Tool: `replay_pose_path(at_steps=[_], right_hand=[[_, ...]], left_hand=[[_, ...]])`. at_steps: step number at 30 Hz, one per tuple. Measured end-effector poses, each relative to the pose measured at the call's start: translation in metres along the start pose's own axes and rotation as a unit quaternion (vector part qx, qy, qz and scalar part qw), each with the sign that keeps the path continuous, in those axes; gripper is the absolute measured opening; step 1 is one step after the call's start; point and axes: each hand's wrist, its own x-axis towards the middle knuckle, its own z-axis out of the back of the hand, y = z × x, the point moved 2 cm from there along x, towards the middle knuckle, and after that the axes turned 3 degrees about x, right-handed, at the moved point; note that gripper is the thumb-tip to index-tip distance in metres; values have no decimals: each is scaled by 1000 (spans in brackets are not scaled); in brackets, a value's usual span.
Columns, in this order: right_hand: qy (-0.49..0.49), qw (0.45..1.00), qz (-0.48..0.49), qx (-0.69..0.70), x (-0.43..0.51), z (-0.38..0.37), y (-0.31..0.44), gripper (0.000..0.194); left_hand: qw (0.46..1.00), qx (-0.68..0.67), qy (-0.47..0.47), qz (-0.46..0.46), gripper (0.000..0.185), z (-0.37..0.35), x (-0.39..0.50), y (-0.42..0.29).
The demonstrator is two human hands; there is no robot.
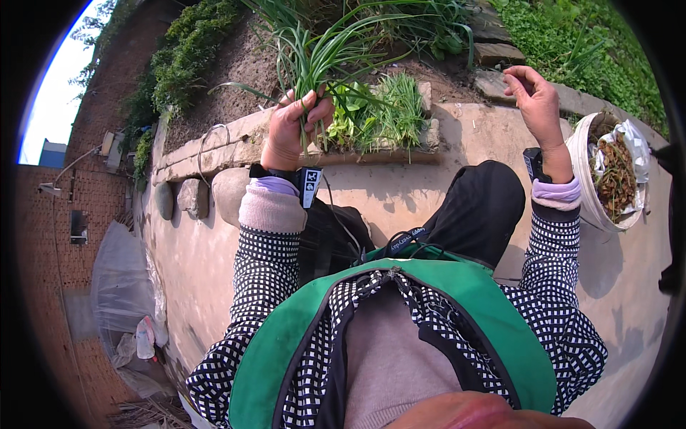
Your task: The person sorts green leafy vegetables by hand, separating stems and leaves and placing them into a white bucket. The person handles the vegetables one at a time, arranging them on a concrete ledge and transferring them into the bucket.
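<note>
My left hand (pixel 300 123) is closed around the lower stems of a bunch of long green leaves (pixel 316 59), which fan out upward above the fist. Off to the right, my right hand (pixel 536 104) is raised near the stone edging, its fingers curled and the thumb close to the index finger. Whether anything small lies between those fingertips cannot be told. Between the hands, a patch of cut or growing grass-like greens (pixel 399 115) lies at the bed's edge, beside broader light green leaves (pixel 343 126).
A white bucket (pixel 579 182) holding dry brown plant scraps and a white bag stands at the right. Brick edging (pixel 236 153) borders the soil bed. Stones (pixel 193 198) sit on the paving at the left, and a thin cable crosses the edging. Plastic sheeting (pixel 120 279) lies by the brick wall.
</note>
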Motion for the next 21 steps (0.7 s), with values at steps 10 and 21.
replay_pose_path(at_steps=[10,21], right_hand=[[140,980,39,135,23,-151,32,21],[50,950,-147,272,27,-124,-18,12]], left_hand=[[972,175,-100,121,23,28,-17,15],[971,159,-95,152,15,66,-5,46]])
